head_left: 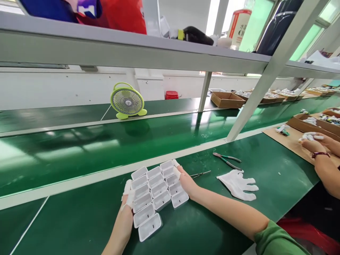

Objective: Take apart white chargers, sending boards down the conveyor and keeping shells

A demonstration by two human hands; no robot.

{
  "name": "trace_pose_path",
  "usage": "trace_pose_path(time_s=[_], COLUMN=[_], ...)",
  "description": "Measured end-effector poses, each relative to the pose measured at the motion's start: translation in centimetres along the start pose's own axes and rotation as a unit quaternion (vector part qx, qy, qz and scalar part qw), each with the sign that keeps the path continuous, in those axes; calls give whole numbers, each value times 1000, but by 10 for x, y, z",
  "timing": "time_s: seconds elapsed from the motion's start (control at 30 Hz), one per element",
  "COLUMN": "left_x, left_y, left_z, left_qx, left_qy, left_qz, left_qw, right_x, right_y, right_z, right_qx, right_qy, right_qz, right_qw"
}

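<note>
Several small white plastic boxes (159, 189), open at the top with a short dark slot in many, stand in three uneven rows on the green bench. My left hand (126, 203), with white covers on its fingertips, presses along the left side of the group. From the right, my right hand (186, 180), its fingertips covered too, grips the far right boxes. The boxes sit squeezed between both hands; the undersides of my fingers are hidden. Just behind my right hand lie tweezers (200, 174). Farther right are green-handled pliers (227, 160) and a white glove (239, 184).
A green fan (127, 101) stands beyond the green belt (79, 156). A slanted shelf post (255, 99) rises at right, under a loaded shelf (132, 47). Cardboard boxes (227, 100) line the back right. A co-worker's hands (315, 141) handle small white parts at far right.
</note>
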State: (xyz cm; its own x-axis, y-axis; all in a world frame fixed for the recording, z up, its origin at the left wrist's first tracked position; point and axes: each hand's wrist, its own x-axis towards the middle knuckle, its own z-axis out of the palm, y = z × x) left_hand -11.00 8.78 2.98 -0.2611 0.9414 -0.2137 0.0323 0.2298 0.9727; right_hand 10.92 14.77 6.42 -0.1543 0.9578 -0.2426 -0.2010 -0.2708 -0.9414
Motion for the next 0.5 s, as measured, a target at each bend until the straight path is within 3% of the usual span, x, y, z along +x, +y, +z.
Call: trace_pose_path(time_s=[0.13, 0.27, 0.4, 0.5], left_x=[-5, -7, -8, -19], left_y=[14, 22, 33, 45], left_z=[3, 8, 5, -6], left_qx=[-20, -31, -27, -18], left_qy=[2, -9, 43, 107], left_qz=[-43, -35, -3, 62], left_qw=[999, 999, 999, 992], right_x=[-16, -25, -29, -37], right_y=[6, 7, 3, -7], right_z=[4, 6, 5, -8], right_qx=[7, 23, 54, 53], right_qy=[15, 10, 10, 12], right_qz=[22, 39, 44, 17], right_qw=[1000, 999, 998, 998])
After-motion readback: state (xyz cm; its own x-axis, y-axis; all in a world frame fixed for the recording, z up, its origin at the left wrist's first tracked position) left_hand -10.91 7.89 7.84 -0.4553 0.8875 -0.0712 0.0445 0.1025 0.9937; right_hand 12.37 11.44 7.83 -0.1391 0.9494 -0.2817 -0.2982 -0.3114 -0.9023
